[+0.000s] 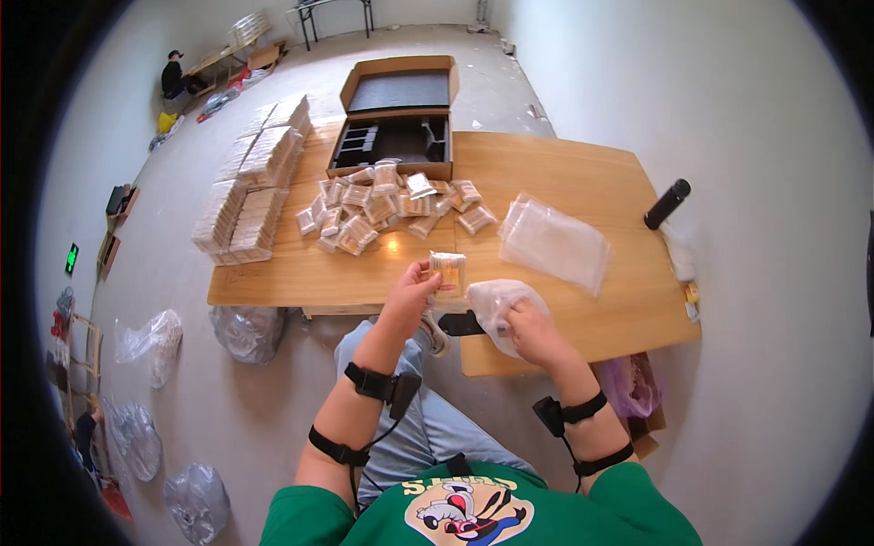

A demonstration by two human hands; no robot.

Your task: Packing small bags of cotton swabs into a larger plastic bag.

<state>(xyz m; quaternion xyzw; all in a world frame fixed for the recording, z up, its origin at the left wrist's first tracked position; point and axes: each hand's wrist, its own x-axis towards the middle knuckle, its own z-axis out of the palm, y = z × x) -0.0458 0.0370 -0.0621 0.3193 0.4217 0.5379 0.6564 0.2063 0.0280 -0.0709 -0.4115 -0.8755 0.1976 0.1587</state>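
Near the table's front edge, my left hand [412, 289] pinches a small clear packet [449, 273] with a yellow-orange label. Thin sticks seem to be inside it, possibly cotton swabs. Just to the right, my right hand [537, 331] has its fingers closed on a crumpled translucent plastic bag [492, 298]. The packet and the bag's mouth are close together, with the packet outside the bag. Beyond my hands lies a loose heap of similar packets [378, 207]. Flat translucent bags [555, 241] are spread out to the right of the heap.
Stacked bundles of packets [264, 159] line the wooden table's [564, 164] left end. An open cardboard box with black foam [396, 141] stands at the back. A black bottle [667, 204] is by the right edge. Plastic bags [196, 503] lie on the floor; a person [177, 77] sits far left.
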